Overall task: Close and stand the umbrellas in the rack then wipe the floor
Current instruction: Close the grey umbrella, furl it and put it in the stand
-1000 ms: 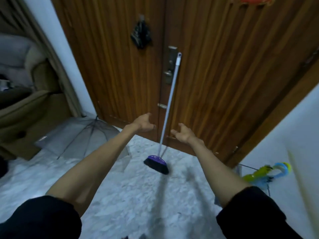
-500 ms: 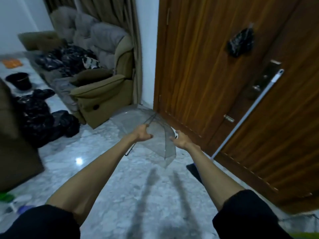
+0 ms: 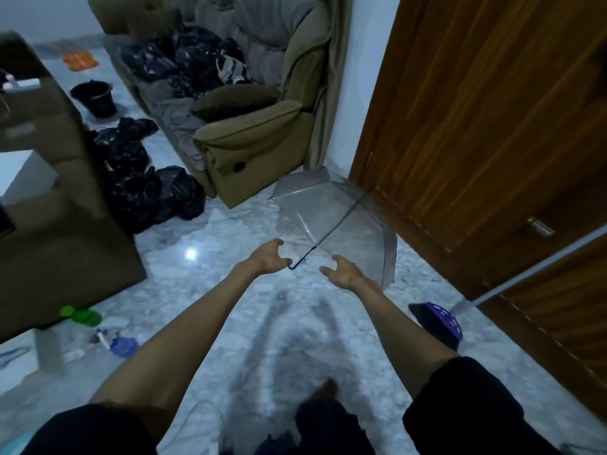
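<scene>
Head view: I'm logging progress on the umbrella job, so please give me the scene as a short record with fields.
left hand: open, gripping nothing
right hand: open, empty
clear umbrella: open, lying on floor between sofa and door
handle: black, its end beside left hand
broom: leaning on door
rack: not in view

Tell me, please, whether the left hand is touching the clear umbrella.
Cannot tell. In the head view the left hand lies beside the dark handle tip of the umbrella; neither contact nor a gap shows plainly.
</scene>
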Demonstrator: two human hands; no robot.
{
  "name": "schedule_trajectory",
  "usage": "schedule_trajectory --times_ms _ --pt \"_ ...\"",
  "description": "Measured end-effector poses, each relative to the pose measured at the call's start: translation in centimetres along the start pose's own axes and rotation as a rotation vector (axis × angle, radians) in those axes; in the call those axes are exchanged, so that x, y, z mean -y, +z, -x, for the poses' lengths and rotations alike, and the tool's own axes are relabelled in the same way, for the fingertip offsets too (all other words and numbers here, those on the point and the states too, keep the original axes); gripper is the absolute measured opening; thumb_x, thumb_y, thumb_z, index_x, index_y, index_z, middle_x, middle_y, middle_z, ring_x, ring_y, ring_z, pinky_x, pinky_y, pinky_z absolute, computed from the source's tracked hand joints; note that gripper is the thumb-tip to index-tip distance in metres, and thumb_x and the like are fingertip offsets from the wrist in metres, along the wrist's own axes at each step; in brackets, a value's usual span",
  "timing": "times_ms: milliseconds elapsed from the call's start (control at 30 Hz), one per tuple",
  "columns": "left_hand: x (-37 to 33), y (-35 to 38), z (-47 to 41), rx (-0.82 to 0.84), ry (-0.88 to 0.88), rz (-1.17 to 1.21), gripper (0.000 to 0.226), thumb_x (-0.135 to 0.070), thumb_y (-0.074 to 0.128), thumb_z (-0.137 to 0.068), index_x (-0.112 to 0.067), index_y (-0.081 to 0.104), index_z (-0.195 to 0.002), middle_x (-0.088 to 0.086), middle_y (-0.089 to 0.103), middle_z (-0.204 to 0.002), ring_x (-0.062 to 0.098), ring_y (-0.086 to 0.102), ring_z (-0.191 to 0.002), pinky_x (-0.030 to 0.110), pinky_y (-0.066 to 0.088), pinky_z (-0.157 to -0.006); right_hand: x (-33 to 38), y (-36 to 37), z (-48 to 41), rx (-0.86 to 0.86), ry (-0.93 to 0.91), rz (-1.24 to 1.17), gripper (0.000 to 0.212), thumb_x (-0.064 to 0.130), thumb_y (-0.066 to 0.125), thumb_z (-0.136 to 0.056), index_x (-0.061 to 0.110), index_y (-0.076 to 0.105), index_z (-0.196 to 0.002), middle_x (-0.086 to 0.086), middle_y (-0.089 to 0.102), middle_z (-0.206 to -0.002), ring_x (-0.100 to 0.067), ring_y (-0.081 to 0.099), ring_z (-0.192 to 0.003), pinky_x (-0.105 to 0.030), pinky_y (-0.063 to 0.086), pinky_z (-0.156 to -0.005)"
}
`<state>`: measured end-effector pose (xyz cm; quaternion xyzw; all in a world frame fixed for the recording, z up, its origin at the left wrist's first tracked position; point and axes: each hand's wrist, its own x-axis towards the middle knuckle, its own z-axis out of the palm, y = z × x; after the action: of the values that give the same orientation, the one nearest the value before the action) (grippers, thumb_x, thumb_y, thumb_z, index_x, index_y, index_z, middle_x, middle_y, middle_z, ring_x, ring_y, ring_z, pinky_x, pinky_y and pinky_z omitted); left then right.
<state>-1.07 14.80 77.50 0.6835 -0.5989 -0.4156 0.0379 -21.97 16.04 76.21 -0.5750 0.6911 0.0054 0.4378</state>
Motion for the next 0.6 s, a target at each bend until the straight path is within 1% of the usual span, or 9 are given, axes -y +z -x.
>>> schedule_trajectory --times_ms 100,267,433,600 --pt "2.0 -1.0 -2.4 0.003 -0.03 0.01 0.073 -0.036 0.064 -0.09 -0.01 0.028 -0.149 0.014 0.036 -0.15 0.028 0.041 -0.135 0.035 0.04 -0.106 2.1 0.9 -3.4 0.024 0.005 0.004 0.072 0.047 0.05 -0.097 0.012 0.021 -0.154 -0.009 0.023 -0.159 -0.028 0.028 -0.144 -0.038 0.027 -0.116" --pt "4.6 -3.4 -7.7 -0.003 -0.053 -0.027 0.069 -0.032 0.062 -0.091 -0.009 0.029 -0.148 0.014 0.038 -0.149 0.027 0.04 -0.135 0.035 0.039 -0.106 5.4 2.5 -10.3 0.079 -0.03 0.012 0.067 0.042 0.053 -0.097 0.008 0.03 -0.149 -0.016 0.036 -0.152 -0.03 0.039 -0.137 -0.038 0.035 -0.11" --pt "7.5 -5.6 -13.8 0.036 -0.083 -0.053 0.071 -0.032 0.063 -0.09 -0.009 0.029 -0.149 0.015 0.039 -0.148 0.029 0.041 -0.135 0.036 0.036 -0.105 7.7 5.0 -17.2 0.167 0.009 -0.034 0.072 0.046 0.053 -0.096 0.011 0.025 -0.153 -0.013 0.031 -0.155 -0.029 0.035 -0.14 -0.038 0.034 -0.111" --pt "10.5 -6.0 -19.1 0.075 -0.101 -0.01 0.074 -0.031 0.064 -0.089 -0.009 0.027 -0.149 0.015 0.038 -0.148 0.027 0.039 -0.136 0.035 0.035 -0.106 8.4 7.5 -22.0 0.179 0.081 -0.1 0.07 0.044 0.049 -0.098 0.013 0.02 -0.154 -0.011 0.031 -0.156 -0.027 0.034 -0.14 -0.036 0.032 -0.111"
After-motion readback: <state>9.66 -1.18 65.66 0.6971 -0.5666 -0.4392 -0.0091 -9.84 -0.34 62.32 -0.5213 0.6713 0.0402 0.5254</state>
